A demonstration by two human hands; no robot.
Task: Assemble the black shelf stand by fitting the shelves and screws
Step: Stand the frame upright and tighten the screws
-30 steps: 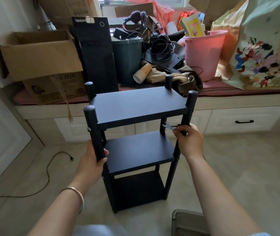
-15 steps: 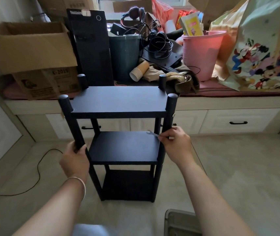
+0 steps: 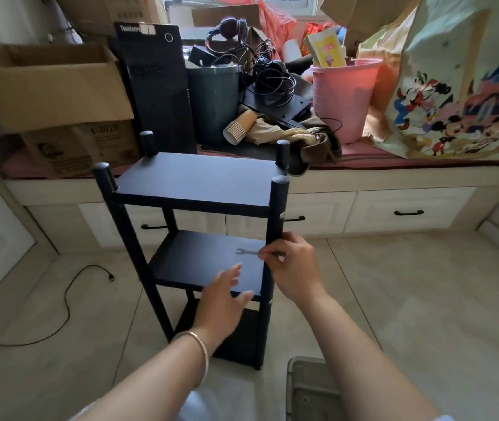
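Right hand [image 3: 292,265] pinching wrench [image 3: 246,252] beside stand [image 3: 195,180] post; left hand [image 3: 222,299] spread.

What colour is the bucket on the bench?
Pink bucket, clearest in the head view.

Cluttered room, daylight from a window [image 3: 281,0] at 12 o'clock.
Pale tiled floor [image 3: 409,299]; white drawer bench [image 3: 394,208] across the middle; cardboard box [image 3: 51,86] at 10 o'clock; pink bucket [image 3: 342,98] at 1 o'clock; black cable [image 3: 69,299] at 8 o'clock.

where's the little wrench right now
In the head view, the wrench is pinched in the right hand, over the stand's middle shelf.
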